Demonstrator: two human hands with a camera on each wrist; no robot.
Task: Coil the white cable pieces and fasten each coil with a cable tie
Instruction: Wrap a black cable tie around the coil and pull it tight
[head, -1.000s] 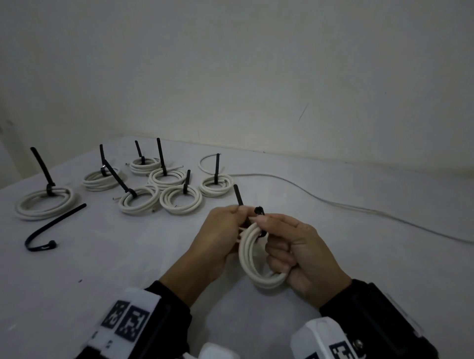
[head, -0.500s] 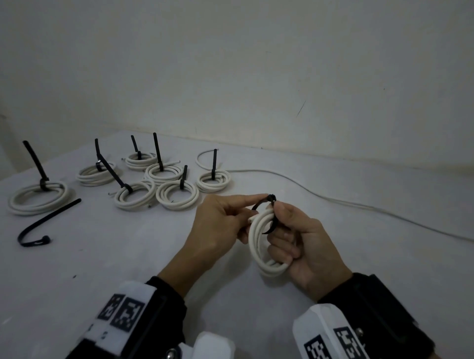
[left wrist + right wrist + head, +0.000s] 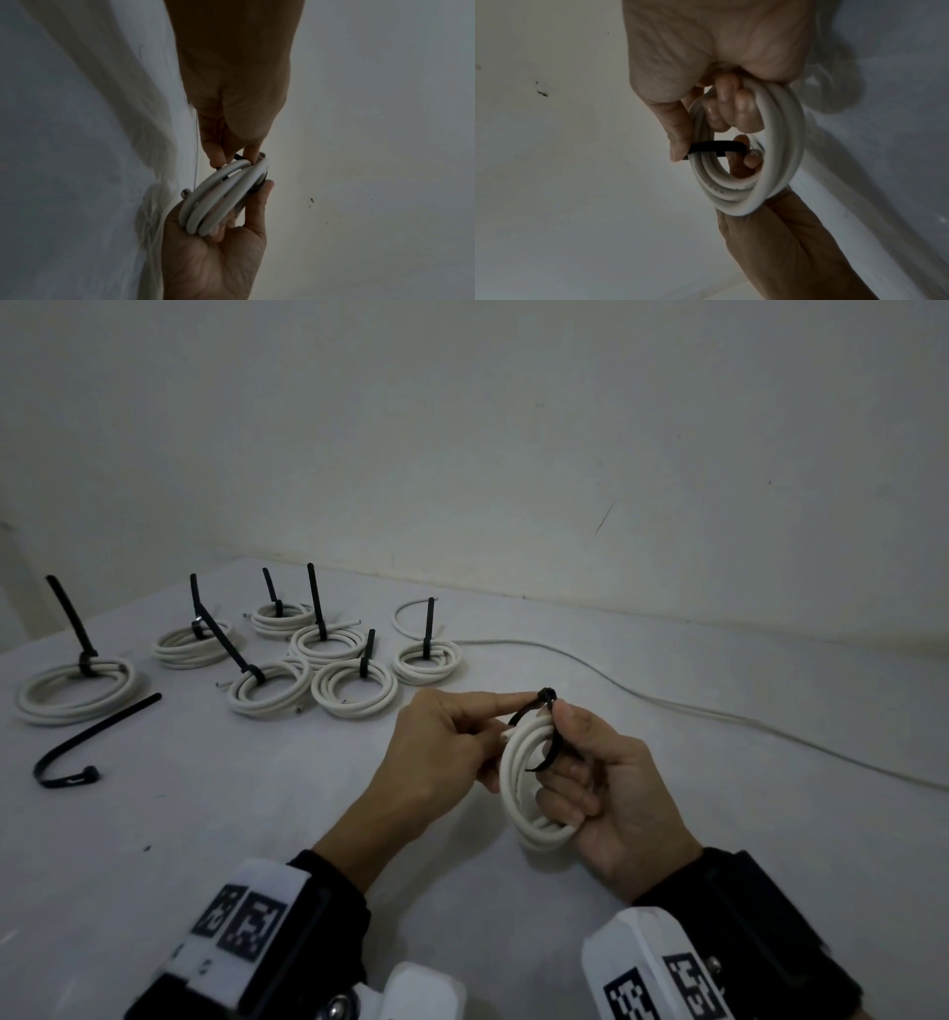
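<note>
Since a second ago the tie's [image 3: 543,713] tail no longer sticks up past the left hand [image 3: 441,752]; it now loops round the coil [image 3: 529,778], head on top, coil upright above the table [image 3: 205,814] with the right hand's [image 3: 611,793] fingers curled through it, seven tied coils [image 3: 354,688], a loose tie [image 3: 77,752] and a long cable [image 3: 667,706] lying beyond. Left wrist: left hand [image 3: 231,113] pinches the tie at the coil's [image 3: 221,194] top, hiding most of it. Right wrist: the black band [image 3: 717,149] crosses three or four white turns [image 3: 775,154], the right thumb [image 3: 677,130] pressing on it.
</note>
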